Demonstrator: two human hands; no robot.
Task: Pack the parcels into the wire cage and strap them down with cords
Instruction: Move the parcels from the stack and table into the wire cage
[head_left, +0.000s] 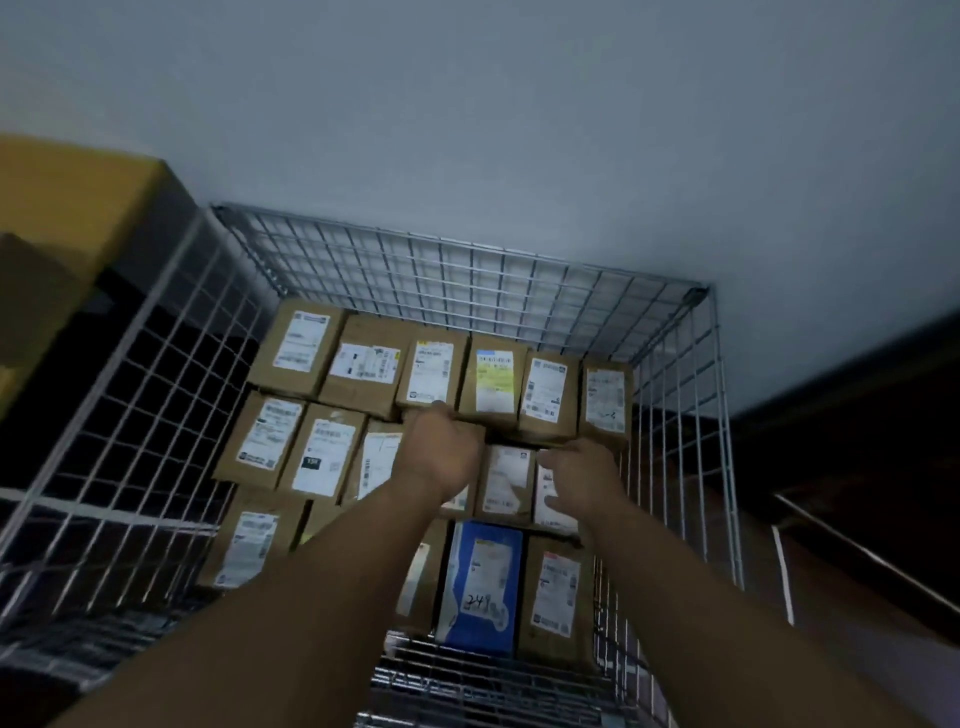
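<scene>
Head view: looking down into wire cage (467, 270), open at top, backed against grey wall (519, 130). Packed across cage floor in three rows: brown parcels (363, 364), each lying flat with white label up, edges touching; one blue parcel (480, 582) in row nearest cage front. Over middle of cage, left grip (441, 452), back of hand up, fingers curled over far edge of middle-row parcel (470, 434), holding it. Just inside cage's right wall, right grip (582, 478), finger and thumb spread across white-labelled parcel (553, 488); cannot tell through blur whether pinching or only resting. No cords in sight in or on cage. Outside cage's left wall: yellow box (67, 197).

Handling, as judged: probably light to moderate in weight, stiff and flat-faced, paper wrap a little slick, corners liable to crush. Best taken by two opposite edges, thumbs on top and fingers under, then lowered level and pushed snug against neighbours toward cage's right wall. Better not to drag by label. First layer seemingly close to full; strapping not yet begun.
</scene>
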